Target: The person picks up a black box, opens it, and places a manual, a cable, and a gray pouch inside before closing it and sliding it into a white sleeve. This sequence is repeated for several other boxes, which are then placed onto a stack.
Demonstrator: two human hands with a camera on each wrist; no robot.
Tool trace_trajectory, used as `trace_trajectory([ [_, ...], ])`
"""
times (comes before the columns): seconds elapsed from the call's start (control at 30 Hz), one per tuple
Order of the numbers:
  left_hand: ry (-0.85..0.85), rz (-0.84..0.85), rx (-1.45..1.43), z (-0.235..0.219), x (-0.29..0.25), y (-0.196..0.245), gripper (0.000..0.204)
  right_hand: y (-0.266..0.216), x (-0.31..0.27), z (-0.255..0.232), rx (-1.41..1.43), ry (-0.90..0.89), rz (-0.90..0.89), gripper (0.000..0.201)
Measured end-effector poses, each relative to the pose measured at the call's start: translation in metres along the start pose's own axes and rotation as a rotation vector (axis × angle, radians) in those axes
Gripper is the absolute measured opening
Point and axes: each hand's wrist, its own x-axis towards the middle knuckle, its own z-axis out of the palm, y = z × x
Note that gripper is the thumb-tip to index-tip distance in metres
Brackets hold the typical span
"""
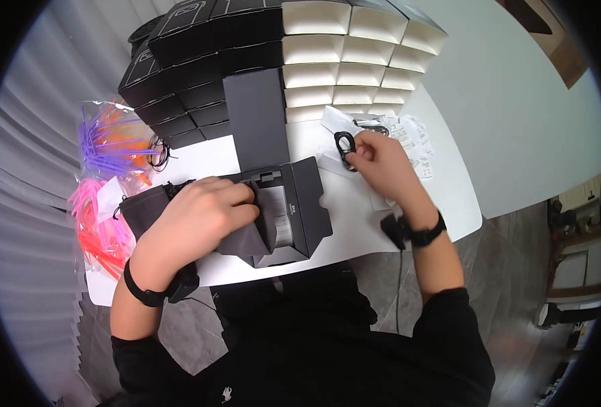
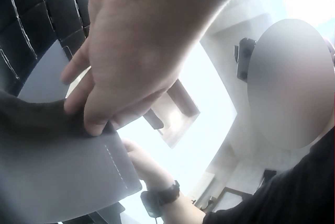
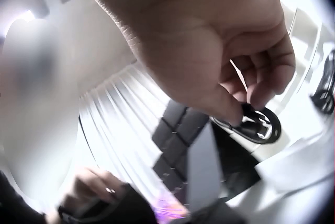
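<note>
"Where's the black coiled cable [image 3: 254,128]?"
"Pinched between the fingers of the right hand [image 1: 382,166], over the white desk's [image 1: 358,234] right part, near paper slips [image 1: 416,146]."
"And the left hand [image 1: 205,214]?"
"Its fingers grip a dark pouch [image 1: 248,243] at the open black box [image 1: 313,207]."
"The room?"
"Pleated curtain [image 1: 39,169] left, grey tiled floor [image 1: 497,292] right; stacked boxes [image 1: 249,57] fill the desk's far side."

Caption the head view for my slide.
Right hand pinches a coiled black cable; left hand holds a dark pouch at an open box.
</note>
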Motion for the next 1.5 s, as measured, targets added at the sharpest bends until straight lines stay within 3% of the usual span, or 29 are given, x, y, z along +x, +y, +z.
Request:
trace_trajectory([
  [0.07, 0.028, 0.022, 0.002, -0.003, 0.0, 0.0, 0.022, -0.036, -0.027, 0.015, 0.567, -0.019, 0.057, 0.01],
  [0.13, 0.066, 0.003, -0.015, 0.001, -0.001, 0.001, 0.024, -0.061, -0.05, 0.038, 0.943, -0.055, 0.076, 0.016],
  [0.2, 0.102, -0.001, -0.026, 0.002, -0.002, 0.001, 0.025, -0.083, -0.065, 0.055, 0.754, -0.046, 0.065, 0.018],
  [0.27, 0.132, 0.003, -0.037, 0.003, -0.004, 0.002, 0.026, -0.085, -0.072, 0.085, 0.914, 0.04, -0.001, 0.023],
  [0.33, 0.152, 0.04, -0.023, -0.001, -0.006, 0.003, 0.026, -0.088, -0.075, 0.092, 0.77, 0.017, -0.043, 0.028],
  [0.5, 0.195, 0.065, 0.018, -0.012, -0.012, 0.005, 0.026, -0.113, -0.082, 0.085, 0.382, -0.06, -0.098, 0.036],
  [0.6, 0.226, 0.041, 0.003, -0.011, -0.015, 0.007, 0.027, -0.112, -0.081, 0.095, 0.255, 0.036, -0.271, 0.037],
  [0.7, 0.239, 0.019, -0.002, -0.013, -0.019, 0.006, 0.028, -0.115, -0.08, 0.097, 0.179, 0.021, -0.303, 0.033],
  [0.8, 0.257, 0.022, 0.011, -0.016, -0.023, 0.006, 0.029, -0.111, -0.075, 0.102, 0.084, 0.138, -0.444, 0.027],
  [1.0, 0.306, 0.031, 0.0, -0.018, -0.029, 0.005, 0.028, -0.119, -0.065, 0.104, 0.228, 0.116, -0.469, 0.022],
  [1.1, 0.33, 0.04, 0.008, -0.019, -0.032, 0.003, 0.029, -0.116, -0.06, 0.104, 0.291, -0.123, -0.323, 0.025],
  [1.2, 0.349, 0.024, 0.03, -0.024, -0.036, 0.003, 0.029, -0.121, -0.058, 0.112, 0.415, -0.026, -0.255, 0.031],
  [1.3, 0.397, 0.0, 0.087, -0.032, -0.04, 0.004, 0.028, -0.132, -0.057, 0.099, 0.389, -0.085, -0.176, 0.036],
  [1.43, 0.525, -0.053, 0.091, -0.042, -0.045, 0.007, 0.026, -0.148, -0.055, 0.082, 0.728, -0.137, -0.264, 0.04],
  [1.5, 0.621, -0.076, 0.075, -0.05, -0.045, 0.01, 0.025, -0.155, -0.052, 0.078, 0.663, -0.101, -0.333, 0.039],
])
